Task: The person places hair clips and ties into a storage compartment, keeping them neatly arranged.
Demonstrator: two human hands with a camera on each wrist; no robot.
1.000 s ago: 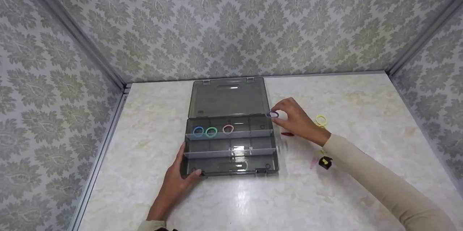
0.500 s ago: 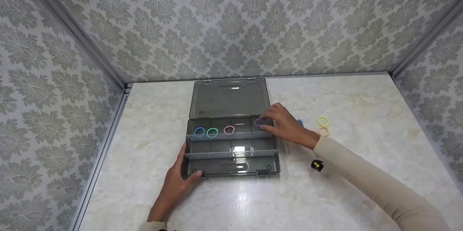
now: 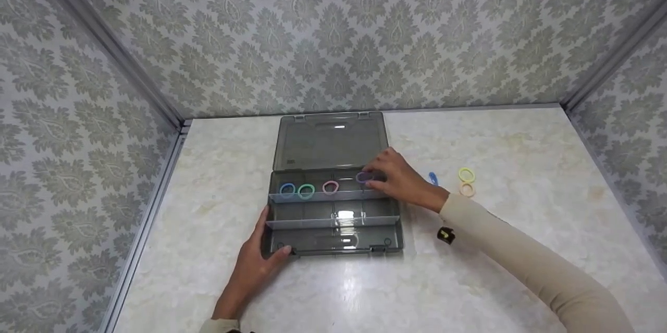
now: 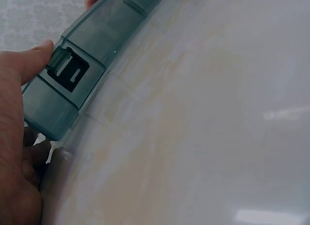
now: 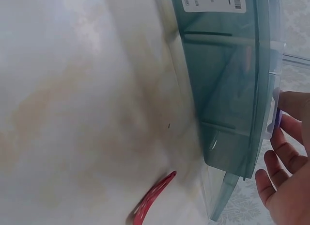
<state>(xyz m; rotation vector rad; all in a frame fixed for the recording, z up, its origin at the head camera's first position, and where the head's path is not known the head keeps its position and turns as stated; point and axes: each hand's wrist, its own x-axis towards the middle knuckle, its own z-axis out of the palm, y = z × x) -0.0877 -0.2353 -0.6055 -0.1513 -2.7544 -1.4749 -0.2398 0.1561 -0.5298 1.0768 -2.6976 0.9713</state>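
My right hand pinches a purple hair tie over the back row of a grey see-through compartment box. In the right wrist view the purple hair tie shows between thumb and fingers at the box's rim. A blue hair tie, a green one and a pink one sit along that same row. My left hand grips the near left corner of the box. Its thumb lies by the black latch opening in the left wrist view.
The box's lid lies folded back towards the wall. To the right on the table are a blue hair clip, a yellow hair tie and a peach one. The right wrist view shows a red hair clip near the box.
My right hand has carried the purple hair tie leftwards and down, from beside the box to over its back row. The left hand stays at the box corner.
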